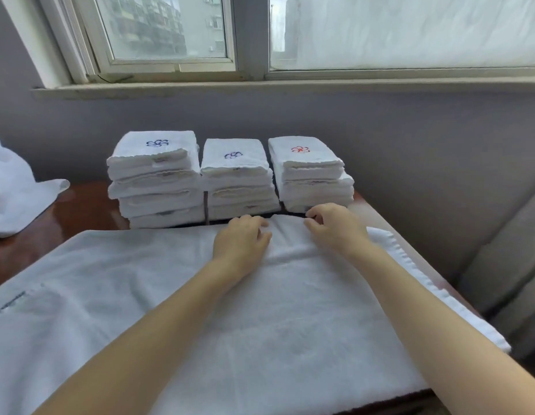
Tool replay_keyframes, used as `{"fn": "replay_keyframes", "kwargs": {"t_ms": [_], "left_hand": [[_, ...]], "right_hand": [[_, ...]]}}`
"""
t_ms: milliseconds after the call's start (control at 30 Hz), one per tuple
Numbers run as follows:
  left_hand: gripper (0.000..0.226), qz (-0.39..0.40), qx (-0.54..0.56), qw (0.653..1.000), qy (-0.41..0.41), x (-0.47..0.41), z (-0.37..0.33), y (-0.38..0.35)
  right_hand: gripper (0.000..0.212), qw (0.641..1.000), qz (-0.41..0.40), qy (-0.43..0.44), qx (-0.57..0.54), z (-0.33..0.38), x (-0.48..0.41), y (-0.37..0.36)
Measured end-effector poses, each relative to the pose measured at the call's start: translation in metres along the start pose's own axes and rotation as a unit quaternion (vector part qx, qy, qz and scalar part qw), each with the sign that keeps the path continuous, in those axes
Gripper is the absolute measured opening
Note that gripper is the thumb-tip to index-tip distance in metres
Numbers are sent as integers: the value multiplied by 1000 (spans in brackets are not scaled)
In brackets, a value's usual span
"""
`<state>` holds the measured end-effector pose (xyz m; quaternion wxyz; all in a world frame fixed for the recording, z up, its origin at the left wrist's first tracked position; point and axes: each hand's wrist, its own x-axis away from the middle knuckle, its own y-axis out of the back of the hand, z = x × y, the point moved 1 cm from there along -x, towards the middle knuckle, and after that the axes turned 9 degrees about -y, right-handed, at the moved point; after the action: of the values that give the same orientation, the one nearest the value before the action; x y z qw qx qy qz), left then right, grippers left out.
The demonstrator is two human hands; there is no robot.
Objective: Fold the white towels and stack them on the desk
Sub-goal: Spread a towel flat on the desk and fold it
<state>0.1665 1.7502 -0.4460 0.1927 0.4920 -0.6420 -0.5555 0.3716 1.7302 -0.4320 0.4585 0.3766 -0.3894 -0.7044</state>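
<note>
A large white towel point(260, 310) lies spread flat over the desk point(80, 211), reaching from the near edge to the back. My left hand point(242, 238) rests on its far edge with fingers curled onto the cloth. My right hand point(335, 227) pinches the same far edge a little to the right, fingers curled. Behind the hands stand three stacks of folded white towels: the left stack point(155, 178) and the middle stack point(236, 181) each topped by a blue flower mark, the right stack point(311, 175) by a red one.
A heap of unfolded white cloth point(14, 190) lies at the desk's left end. A grey wall and a window sill point(260, 85) rise behind the stacks. A grey upholstered seat point(506, 265) stands close to the desk's right side.
</note>
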Motion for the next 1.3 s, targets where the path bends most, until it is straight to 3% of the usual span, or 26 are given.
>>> {"fn": "replay_keyframes", "kwargs": {"t_ms": [200, 300, 467, 633, 700, 767, 900, 1000, 1100, 1200, 1300], "left_hand": [[37, -51, -5, 999, 5, -11, 9, -12], [44, -59, -18, 998, -10, -15, 12, -16], [53, -46, 36, 997, -51, -17, 16, -17], [27, -98, 83, 988, -88, -15, 16, -14], [17, -133, 105, 978, -126, -14, 14, -10], [13, -162, 120, 962, -184, -11, 10, -6], [25, -188, 138, 938, -255, -8, 4, 0], [34, -200, 119, 926, -297, -8, 0, 2], [27, -214, 129, 923, -293, -4, -2, 2], [22, -224, 135, 925, -275, -1, -3, 2], [19, -225, 112, 932, -260, 2, -1, 2]], "right_hand": [[21, 997, 29, -5, -65, -2, -5, -15], [6, 996, -10, 27, -80, -3, -5, -20], [11, 982, -74, 109, -132, 1, -2, -17], [10, 972, -64, 154, -165, 5, 3, -14], [15, 972, -47, 147, -176, 6, 5, -15], [5, 970, -43, 144, -191, 7, 4, -17], [46, 958, 30, 173, -228, 10, 8, -21], [54, 933, 80, 185, -298, 16, 11, -27], [60, 916, 97, 169, -352, 18, 12, -29], [52, 925, 76, 163, -333, 19, 15, -23], [37, 956, 17, 183, -229, 18, 15, -9]]}}
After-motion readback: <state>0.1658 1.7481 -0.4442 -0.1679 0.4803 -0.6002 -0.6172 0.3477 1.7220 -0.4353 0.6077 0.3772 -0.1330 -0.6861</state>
